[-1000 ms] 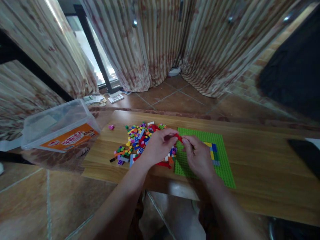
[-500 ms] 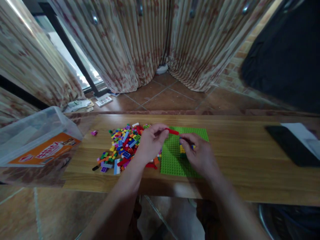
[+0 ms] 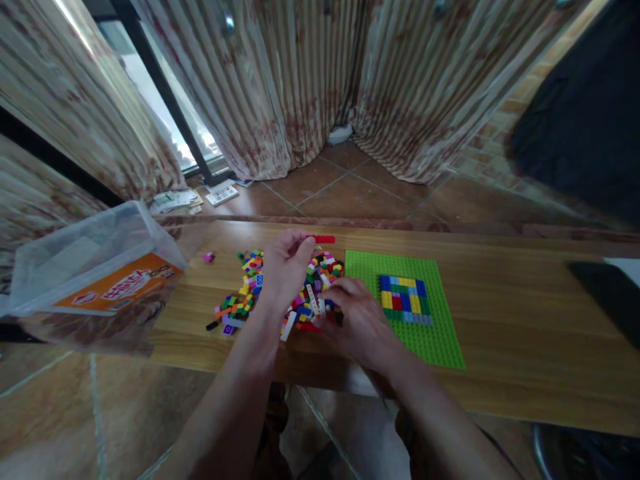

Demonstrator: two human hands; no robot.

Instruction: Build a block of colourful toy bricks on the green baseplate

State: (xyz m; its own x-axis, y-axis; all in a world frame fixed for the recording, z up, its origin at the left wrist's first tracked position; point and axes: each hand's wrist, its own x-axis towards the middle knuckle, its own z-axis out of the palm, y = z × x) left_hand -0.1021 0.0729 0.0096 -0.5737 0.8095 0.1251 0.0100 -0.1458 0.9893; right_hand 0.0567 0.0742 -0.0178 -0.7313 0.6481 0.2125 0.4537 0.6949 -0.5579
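My left hand [image 3: 287, 260] is closed over the pile, pinching one end of a long red brick [image 3: 324, 239] that points to the right. My right hand [image 3: 357, 317] is at the right side of the brick pile [image 3: 253, 303], with thumb and forefinger apart around a white brick [image 3: 321, 307]; whether they touch it is unclear. Another long white brick [image 3: 311, 299] lies close to its fingertips. To the right, a green baseplate [image 3: 420, 350] carries a flat, multicoloured block of bricks [image 3: 405, 300]. My left forearm and hand hide part of the pile.
A clear plastic bin [image 3: 100, 250] with an orange label stands at the table's left end. One pink piece [image 3: 209, 257] lies apart from the pile. A dark flat object [image 3: 607, 293] rests at the right on the wooden table [image 3: 510, 313]. Curtains hang beyond.
My right hand has left the baseplate and moved left to the pile, uncovering the brick block. My left hand still holds the red brick, now above the pile. The view has shifted left.
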